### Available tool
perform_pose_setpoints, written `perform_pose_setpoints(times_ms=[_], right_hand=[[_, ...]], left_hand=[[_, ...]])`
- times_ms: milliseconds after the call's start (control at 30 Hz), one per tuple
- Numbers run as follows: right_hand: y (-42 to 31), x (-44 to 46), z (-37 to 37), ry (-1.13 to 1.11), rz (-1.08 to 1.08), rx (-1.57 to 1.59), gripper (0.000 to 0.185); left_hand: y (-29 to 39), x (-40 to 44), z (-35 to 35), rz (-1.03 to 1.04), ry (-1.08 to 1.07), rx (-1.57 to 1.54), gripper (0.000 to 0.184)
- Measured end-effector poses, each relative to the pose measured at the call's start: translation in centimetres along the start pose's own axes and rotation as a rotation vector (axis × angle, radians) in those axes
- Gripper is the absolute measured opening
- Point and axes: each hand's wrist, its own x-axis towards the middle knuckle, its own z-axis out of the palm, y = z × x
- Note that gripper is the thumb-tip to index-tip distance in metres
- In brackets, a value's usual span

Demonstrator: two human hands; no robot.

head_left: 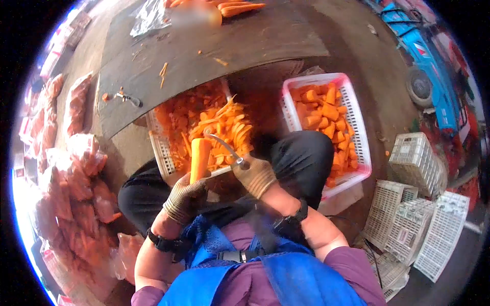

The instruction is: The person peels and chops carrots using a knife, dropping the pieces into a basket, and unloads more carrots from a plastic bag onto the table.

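My left hand (185, 196), in a striped work glove, is closed around the lower end of a thick carrot (200, 155) that stands upright with a pale, flat top. My right hand (255, 177), also gloved, grips a knife with a thin curved blade (224, 145), whose tip reaches close to the carrot's top. Under both hands is a white plastic crate (162, 153) heaped with carrot peelings and slices (224, 122). Beside my right knee, a second white crate (362, 127) holds many short carrot chunks (329, 112).
A dark board (204, 56) lies ahead, with whole carrots (240, 8), a plastic bag (149, 18) and a small metal tool (127, 98) on it. Bags of carrots (76, 204) are piled at left. White crates (408, 219) and a blue vehicle (429, 66) stand at right.
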Motion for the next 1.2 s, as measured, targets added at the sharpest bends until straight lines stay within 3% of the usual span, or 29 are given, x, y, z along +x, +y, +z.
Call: perform_pose_setpoints(times_ms=[33,167,300,433,533,567,600,700,800,867,900,1000,1033,1067,1133,1167,1200], right_hand=[[-0.2,-0.4,-0.8,0.017,0.013,-0.001,0.038],[0.9,-1.8,-3.4,0.018,-0.031,0.149,0.033],[2.7,-3.6,-6.1,0.113,-0.059,0.262,0.040],[4.9,-5.1,-8.5,0.238,-0.074,0.267,0.032],[4.9,-6.5,-11.1,0.317,-0.060,0.076,0.016],[9.3,-5.0,-8.7,0.387,-0.443,-0.303,0.008],[11.7,-4.3,-7.6,0.410,-0.456,-0.432,0.009],[9.6,-6.3,-12.2,0.499,-0.421,-0.721,0.011],[8.8,-7.3,-15.4,0.262,0.013,-0.597,0.019],[10.4,-7.6,-15.3,0.293,0.108,-0.644,0.020],[11.4,-7.5,-14.9,0.306,0.148,-0.669,0.021],[14.1,-7.4,-12.9,0.525,-0.013,-0.412,0.018],[16.3,-7.2,-11.7,0.508,0.012,-0.226,0.022],[17.6,-7.0,-11.0,0.493,0.040,-0.107,0.021],[18.6,-6.7,-11.0,0.472,0.138,0.066,0.021],[19.0,-6.5,-11.3,0.465,0.185,0.125,0.021],[19.0,-6.1,-11.5,0.461,0.226,0.175,0.021]], left_hand=[[0.5,0.2,0.8,-0.010,-0.021,0.092,0.043],[1.8,0.6,3.3,-0.119,-0.212,-0.149,0.041],[3.4,1.3,7.2,-0.160,-0.404,-0.027,0.037],[4.3,2.4,13.3,-0.039,-0.286,0.278,0.028],[5.4,3.0,17.9,-0.107,-0.383,0.418,0.026],[4.5,4.0,19.0,-0.050,-0.358,0.432,0.026],[4.5,4.5,20.1,-0.091,-0.389,0.498,0.028],[4.5,6.1,23.6,-0.175,-0.465,0.701,0.034],[1.9,7.7,26.8,0.408,-0.452,1.286,0.030],[-1.8,14.5,24.8,0.592,-0.499,1.466,0.026],[-1.7,13.8,26.3,0.592,-0.527,1.547,0.026],[0.0,10.0,30.3,0.412,-0.654,1.562,0.031],[-0.7,10.8,29.8,0.039,-0.746,1.240,0.028],[-0.9,10.0,30.0,-0.115,-0.861,1.075,0.028],[-1.7,8.1,31.4,-0.100,-1.088,0.958,0.030],[-2.5,8.2,32.0,-0.078,-1.067,0.937,0.031],[-3.0,8.6,32.7,-0.110,-0.906,0.927,0.033]])
